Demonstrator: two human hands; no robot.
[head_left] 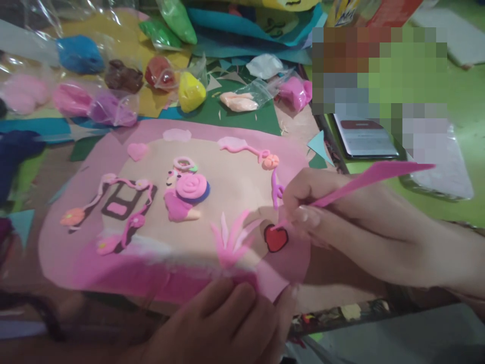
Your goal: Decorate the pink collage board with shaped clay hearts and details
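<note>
My right hand (341, 222) pinches a pink modelling tool (364, 179), whose tip rests beside a red clay heart (275, 238) on a pink and tan sheet (235, 187). My left hand (227, 323) lies with its fingers pressed together on the sheet's near edge, holding it down. On the sheet are clay figures: a pink snail (186, 194), a dark house outline (121, 202) with pink garlands, pink grass blades (231, 237), a small pink heart (137, 150) and flowers.
Bagged clay lumps lie along the back: blue (80, 54), brown (123, 76), red (159, 71), yellow (191, 91), peach (238, 101), pink (293, 93), green (178, 20). A phone (364, 139) lies at the right on a green surface. Paper scraps are scattered around.
</note>
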